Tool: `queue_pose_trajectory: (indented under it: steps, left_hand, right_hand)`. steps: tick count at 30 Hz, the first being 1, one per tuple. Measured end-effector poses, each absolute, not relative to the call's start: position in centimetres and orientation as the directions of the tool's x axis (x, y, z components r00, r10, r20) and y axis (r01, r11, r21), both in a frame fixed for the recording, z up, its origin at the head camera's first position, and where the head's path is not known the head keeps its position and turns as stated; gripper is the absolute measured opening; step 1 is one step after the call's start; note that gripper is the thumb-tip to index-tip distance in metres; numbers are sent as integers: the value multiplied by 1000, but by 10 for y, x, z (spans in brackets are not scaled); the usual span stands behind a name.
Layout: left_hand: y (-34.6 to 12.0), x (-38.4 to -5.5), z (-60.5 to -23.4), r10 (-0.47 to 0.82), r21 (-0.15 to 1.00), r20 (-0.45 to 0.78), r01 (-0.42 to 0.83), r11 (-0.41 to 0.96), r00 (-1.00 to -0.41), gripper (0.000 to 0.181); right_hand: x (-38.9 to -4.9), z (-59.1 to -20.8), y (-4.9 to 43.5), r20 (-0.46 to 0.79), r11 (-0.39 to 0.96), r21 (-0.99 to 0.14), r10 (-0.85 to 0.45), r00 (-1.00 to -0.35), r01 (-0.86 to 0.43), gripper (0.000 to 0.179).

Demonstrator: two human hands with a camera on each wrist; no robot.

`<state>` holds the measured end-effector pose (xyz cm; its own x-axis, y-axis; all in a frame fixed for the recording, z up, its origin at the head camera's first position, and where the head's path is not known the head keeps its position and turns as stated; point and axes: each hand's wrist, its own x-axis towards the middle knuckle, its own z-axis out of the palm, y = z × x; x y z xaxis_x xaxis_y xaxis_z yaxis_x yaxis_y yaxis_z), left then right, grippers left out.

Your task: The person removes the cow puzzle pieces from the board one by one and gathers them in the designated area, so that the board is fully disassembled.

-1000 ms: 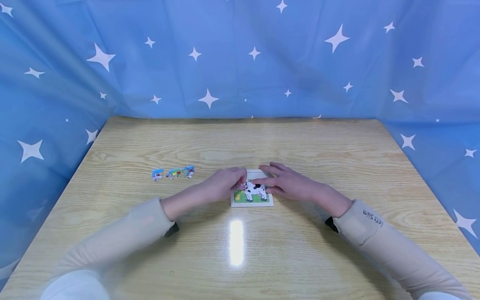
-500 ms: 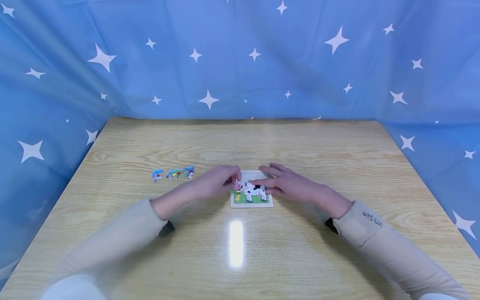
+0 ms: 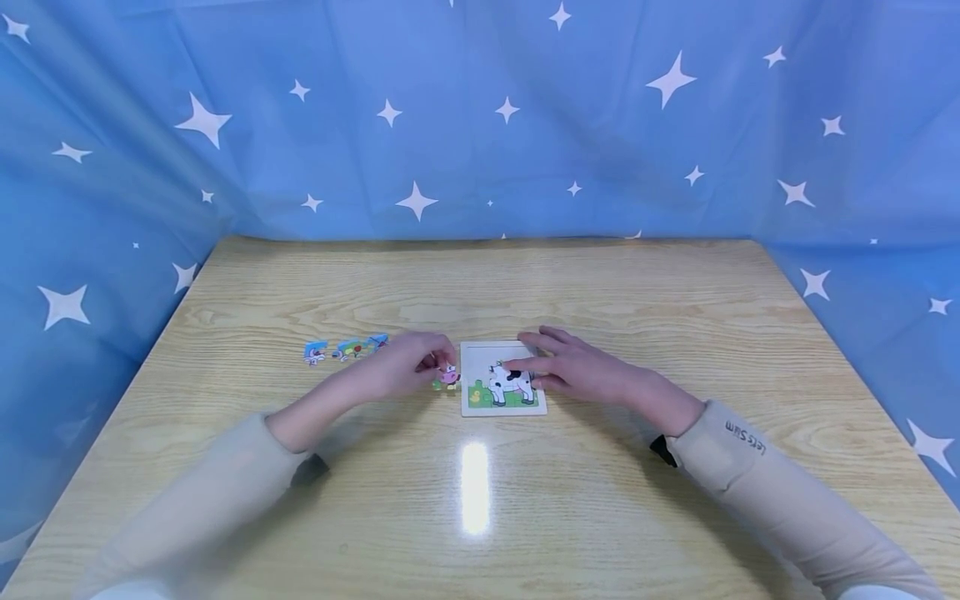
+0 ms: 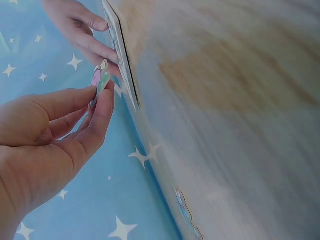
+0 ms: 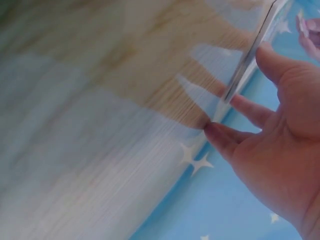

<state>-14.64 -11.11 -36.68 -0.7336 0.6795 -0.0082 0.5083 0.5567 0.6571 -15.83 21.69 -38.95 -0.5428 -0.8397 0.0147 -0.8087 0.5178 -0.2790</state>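
Note:
My left hand point(image 3: 405, 364) pinches a jigsaw piece point(image 3: 448, 377) with a pink muzzle and a bit of green, just left of the puzzle board. In the left wrist view this piece point(image 4: 102, 80) stands on edge between thumb and fingertips, raised off the table. The white-framed puzzle board point(image 3: 477, 350) lies flat, with joined pieces of a black-and-white cow point(image 3: 504, 387) on green and a yellow duck at its lower left. My right hand point(image 3: 577, 364) rests on the board's right side, fingers spread; in the right wrist view its thumb touches the board's edge point(image 5: 252, 52).
Three loose jigsaw pieces lie left of the board: a blue and white one point(image 3: 315, 353), a green and red one point(image 3: 348, 349), and one partly behind the left hand point(image 3: 377, 341). A blue star-patterned curtain point(image 3: 480, 150) surrounds the wooden table point(image 3: 600, 283).
My left hand has moved left from over the board, taking the pink-muzzled jigsaw piece off the board's left side. The right hand has stayed in place.

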Motion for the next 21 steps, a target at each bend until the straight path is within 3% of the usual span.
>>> queue_pose_trajectory:
  steps: [21]
  left_hand:
    - [-168,-137,-359,608,678,-12,440,588,-794,11]
  right_hand:
    - [-159,-391,217,7,525,-300,-834,-552,-796,46]
